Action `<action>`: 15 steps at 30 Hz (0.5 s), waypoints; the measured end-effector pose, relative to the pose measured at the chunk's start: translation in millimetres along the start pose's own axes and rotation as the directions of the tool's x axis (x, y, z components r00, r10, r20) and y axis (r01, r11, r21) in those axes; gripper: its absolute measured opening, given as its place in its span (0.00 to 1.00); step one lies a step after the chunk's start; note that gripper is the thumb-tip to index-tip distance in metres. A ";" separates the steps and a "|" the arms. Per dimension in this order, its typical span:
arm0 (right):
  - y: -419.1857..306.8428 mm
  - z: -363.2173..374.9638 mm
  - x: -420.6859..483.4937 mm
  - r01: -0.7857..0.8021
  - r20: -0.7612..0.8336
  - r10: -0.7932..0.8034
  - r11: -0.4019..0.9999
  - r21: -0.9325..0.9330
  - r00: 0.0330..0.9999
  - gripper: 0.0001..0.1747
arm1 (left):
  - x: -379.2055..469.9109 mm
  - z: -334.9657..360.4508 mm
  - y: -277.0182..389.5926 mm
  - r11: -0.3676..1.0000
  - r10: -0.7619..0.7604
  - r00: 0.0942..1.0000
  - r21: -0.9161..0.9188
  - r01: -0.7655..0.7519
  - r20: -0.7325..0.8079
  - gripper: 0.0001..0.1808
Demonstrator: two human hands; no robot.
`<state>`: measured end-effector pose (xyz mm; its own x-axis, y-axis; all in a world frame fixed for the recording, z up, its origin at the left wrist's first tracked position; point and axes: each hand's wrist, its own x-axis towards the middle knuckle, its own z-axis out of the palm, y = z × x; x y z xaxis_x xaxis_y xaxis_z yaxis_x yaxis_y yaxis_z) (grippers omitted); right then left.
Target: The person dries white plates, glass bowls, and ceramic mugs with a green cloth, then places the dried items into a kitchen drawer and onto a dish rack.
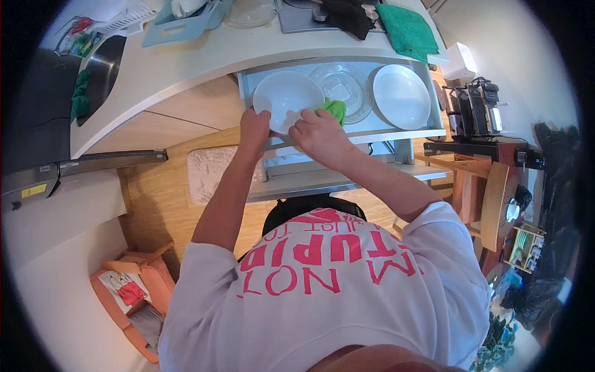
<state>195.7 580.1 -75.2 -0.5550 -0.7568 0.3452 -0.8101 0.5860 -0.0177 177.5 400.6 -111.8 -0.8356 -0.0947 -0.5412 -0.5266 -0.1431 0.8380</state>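
Note:
A round white bowl (286, 95) is tilted over the left part of an open drawer (437, 122). My left hand (254, 128) grips its near left rim, thumb on the edge. Fingers curled, my right hand (320, 139) is at the bowl's near right rim. A bright green cloth (335, 109) sticks out beyond those fingers, partly hidden by them. Clear glass dishes (345, 90) lie in the middle of the drawer. At its right end rests a white oval dish (402, 96).
Below, a second drawer (297, 183) is pulled out. Above is the white countertop (195, 60) with a light blue dish rack (179, 30), a glass lid (253, 11), a stove (302, 21) and a folded green towel (406, 30). A wooden chair (492, 204) stands at right.

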 end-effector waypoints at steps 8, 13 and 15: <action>20.5 8.7 -14.6 -0.312 -0.158 0.327 0.943 0.115 0.932 0.11 | 27.7 28.7 -20.2 0.960 -0.069 0.973 -0.281 0.005 -0.219 0.20; 18.5 -14.8 -35.1 -0.618 -0.100 0.651 0.751 0.233 0.753 0.08 | 37.3 39.3 -19.7 0.901 -0.133 0.954 -0.434 0.004 -0.268 0.18; 16.4 -36.4 -38.9 -0.737 0.050 0.753 0.624 0.261 0.656 0.08 | 42.8 39.1 -19.4 0.910 -0.126 0.960 -0.414 0.012 -0.249 0.17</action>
<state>210.9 629.7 -54.7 -0.9837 -0.0694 0.1660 -0.1459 0.8474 -0.5104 145.8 437.9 -148.5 -0.6971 -0.3184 -0.6424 -0.4245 -0.5389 0.7276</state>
